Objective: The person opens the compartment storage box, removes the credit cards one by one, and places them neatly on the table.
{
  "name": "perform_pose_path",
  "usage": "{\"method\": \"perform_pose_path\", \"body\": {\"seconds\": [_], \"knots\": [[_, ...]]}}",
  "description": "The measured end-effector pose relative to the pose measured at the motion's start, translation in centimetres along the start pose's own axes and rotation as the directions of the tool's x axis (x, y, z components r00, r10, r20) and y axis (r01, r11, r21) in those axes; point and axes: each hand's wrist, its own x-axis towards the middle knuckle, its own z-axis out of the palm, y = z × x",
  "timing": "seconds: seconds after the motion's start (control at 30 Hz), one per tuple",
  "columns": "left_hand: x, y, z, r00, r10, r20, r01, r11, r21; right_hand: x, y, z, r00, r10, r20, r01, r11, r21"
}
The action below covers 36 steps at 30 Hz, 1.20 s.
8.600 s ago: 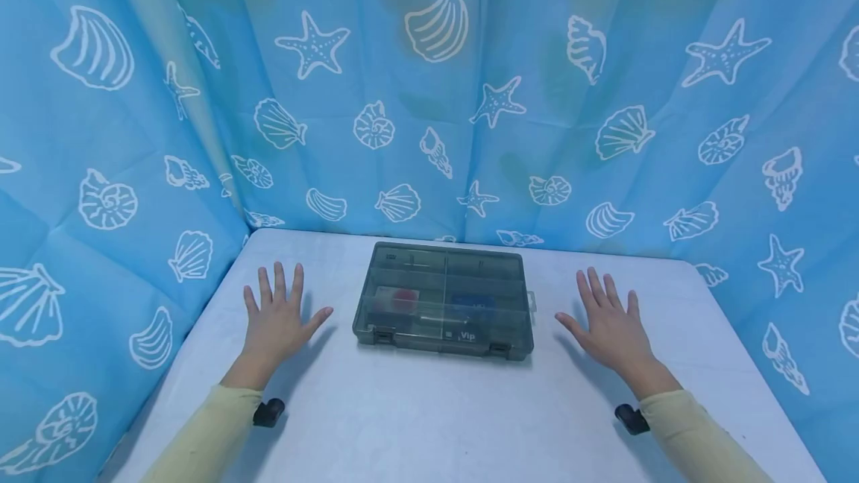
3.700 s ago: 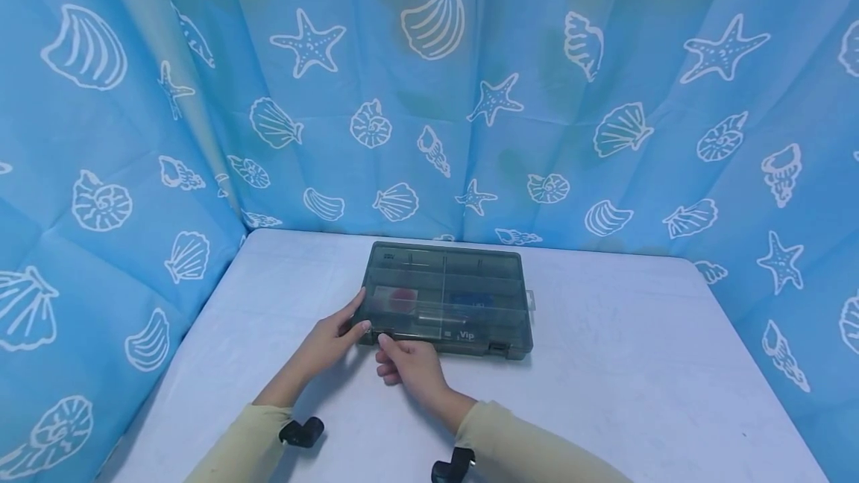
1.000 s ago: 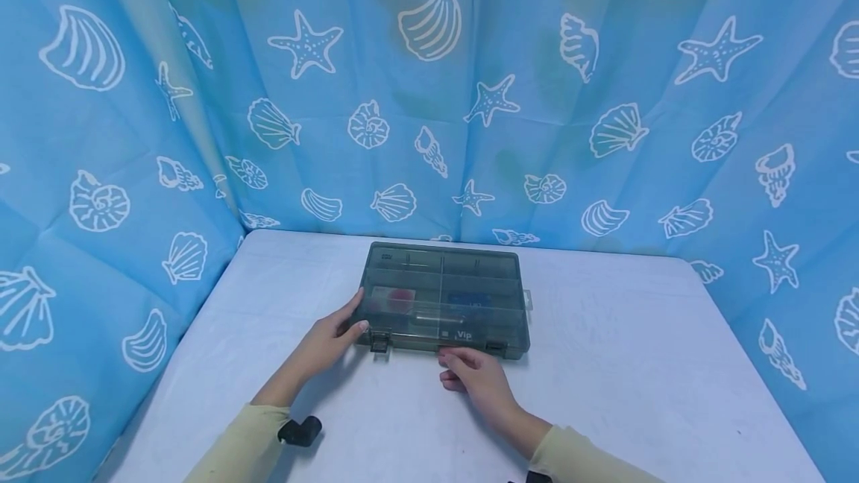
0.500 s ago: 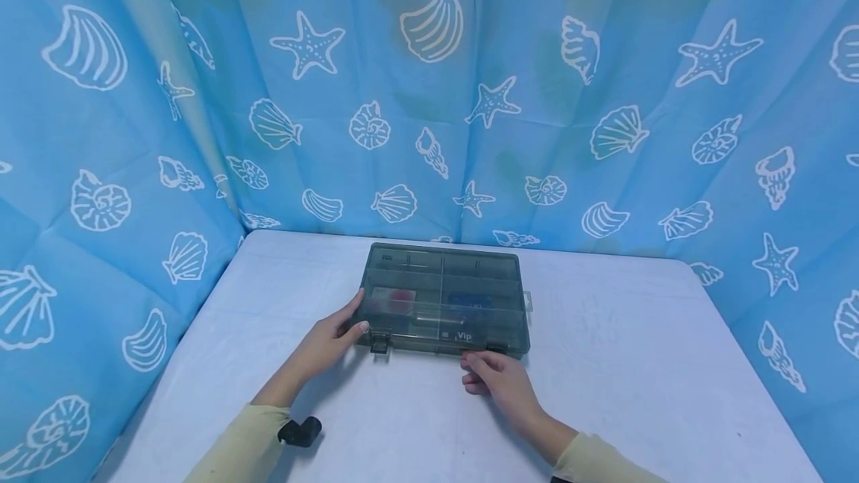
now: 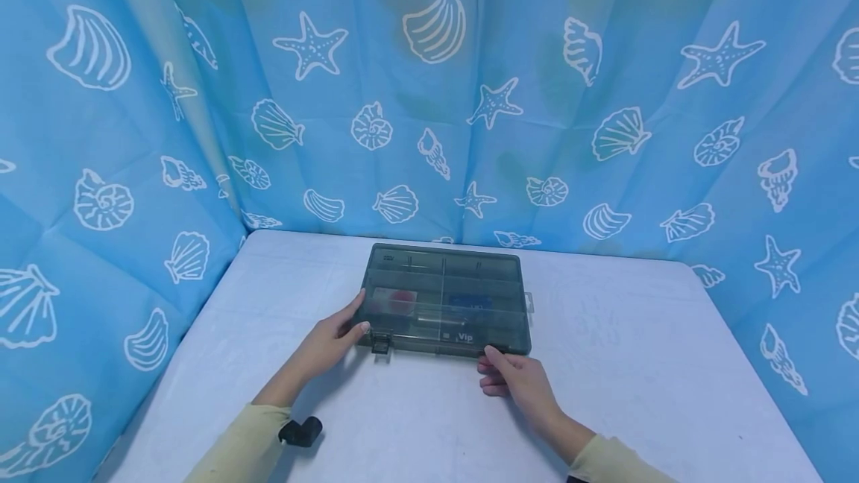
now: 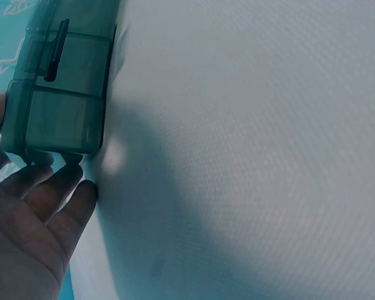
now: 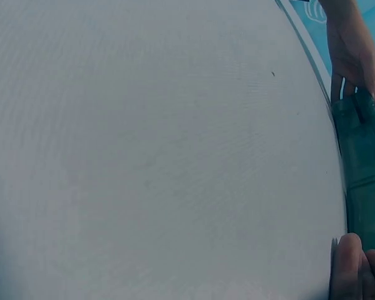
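Observation:
A smoky, see-through plastic storage box with a divided inside lies flat on the table, lid down. My left hand holds its front left corner, thumb on the top edge and fingers along the side, as the left wrist view also shows on the box end. Beside that thumb, the left latch is flipped outward. At the front right, my right hand has its thumb on the right latch, which it hides, and its other fingers curl below. In the right wrist view the right fingertips touch the box front.
Inside the box show a white-and-red item and a blue item. A clear tab sticks out from its right side. A white cloth covers the table, and a blue shell-print curtain hangs behind and at both sides.
Both hands have come from the table onto the box. The left latch has been flipped out. My right hand has slid rightward along the front to the right latch; the left hand stays at its corner.

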Motion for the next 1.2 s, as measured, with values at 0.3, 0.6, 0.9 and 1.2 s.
{"method": "perform_pose_path", "body": {"seconds": [0.3,0.6,0.9,1.2], "knots": [[0.0,-0.2,0.1,1.0,0.008,0.0,-0.008,1.0,-0.003,0.2,-0.1,-0.8,0.999,0.043,-0.027,-0.041,0.997,0.058],[0.0,-0.2,0.1,1.0,0.004,-0.005,-0.004,1.0,0.004,0.0,-0.1,-0.7,0.998,0.064,-0.026,-0.062,0.995,0.073],[0.0,-0.2,0.1,1.0,0.004,-0.004,-0.004,1.0,-0.005,0.1,0.4,-0.8,0.999,0.046,0.0,-0.046,0.994,0.104],[0.0,-0.2,0.0,1.0,0.004,-0.005,-0.005,1.0,-0.003,0.0,0.5,-1.2,0.997,0.042,0.067,-0.046,0.997,0.064]]}}
